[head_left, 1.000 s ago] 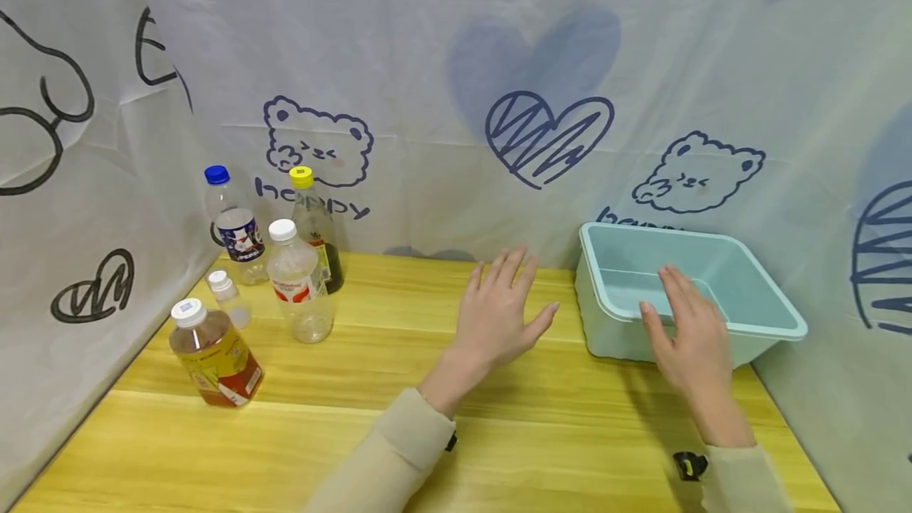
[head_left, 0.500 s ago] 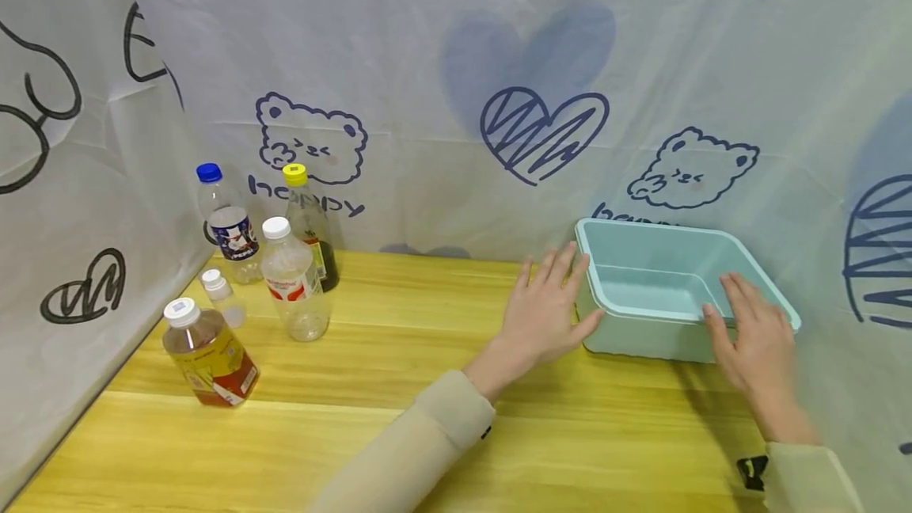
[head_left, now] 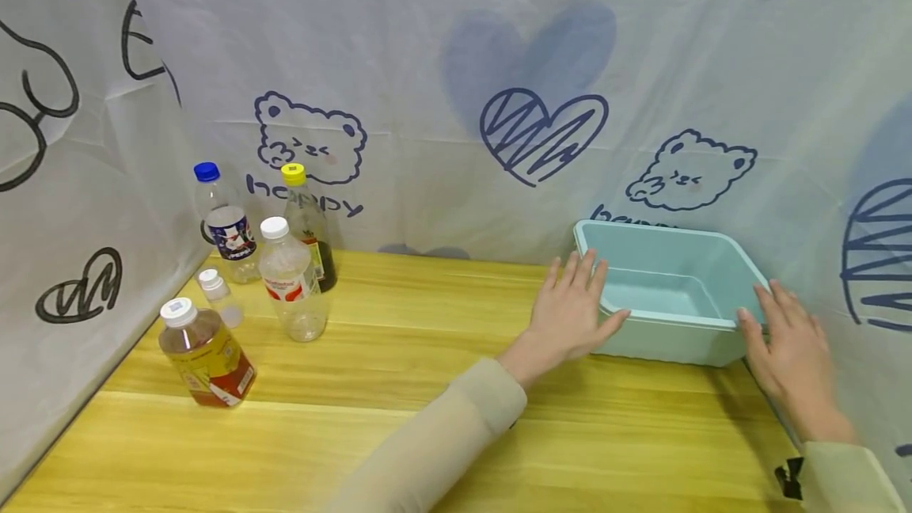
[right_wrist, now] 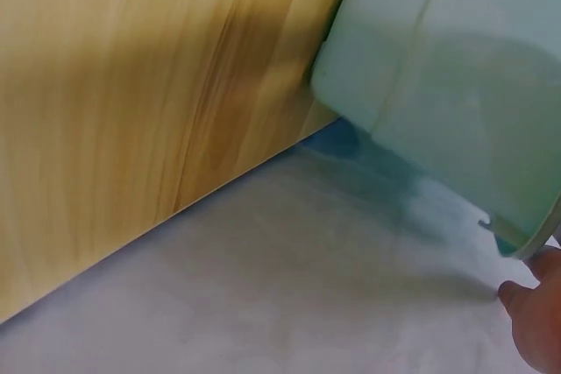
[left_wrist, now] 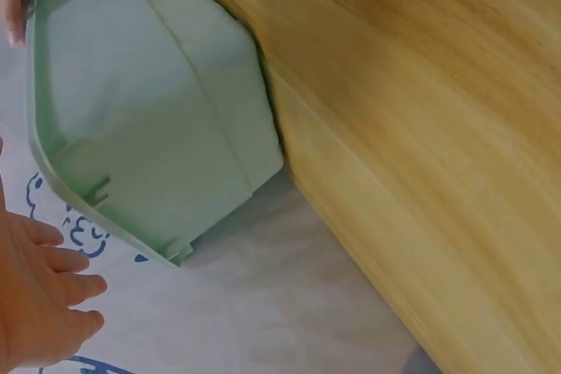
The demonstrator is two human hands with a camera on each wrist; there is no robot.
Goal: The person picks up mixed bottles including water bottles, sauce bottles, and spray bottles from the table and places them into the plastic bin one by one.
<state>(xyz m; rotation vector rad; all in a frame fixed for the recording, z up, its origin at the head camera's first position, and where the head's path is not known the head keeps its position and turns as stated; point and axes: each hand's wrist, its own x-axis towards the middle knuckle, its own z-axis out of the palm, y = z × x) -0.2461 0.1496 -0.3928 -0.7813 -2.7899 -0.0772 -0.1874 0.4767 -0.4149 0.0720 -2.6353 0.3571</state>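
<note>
A pale green plastic basin (head_left: 670,340) stands on the wooden table against the back cloth, at the right in the head view. My left hand (head_left: 571,309) is at its left end, fingers spread and fairly straight, overlapping the rim. In the left wrist view, the left hand (left_wrist: 39,291) shows a gap from the basin's rim. My right hand (head_left: 796,355) is at the front right corner, fingers extended along the rim. The right wrist view has only part of the right hand (right_wrist: 536,308), thumb and fingers right by the rim. The basin's inside shows nothing in it.
Several bottles stand at the left: a blue-capped Pepsi bottle (head_left: 231,237), a yellow-capped bottle with dark liquid (head_left: 324,264), a clear white-capped bottle (head_left: 294,291), a small bottle (head_left: 222,301) and a reddish drink bottle (head_left: 210,362). A patterned cloth (head_left: 427,165) encloses the table (head_left: 356,434).
Both hands have moved right, from mid-table and the basin's front to its left end and front right corner. The bottles and basin stay where they were; the view shifts slightly.
</note>
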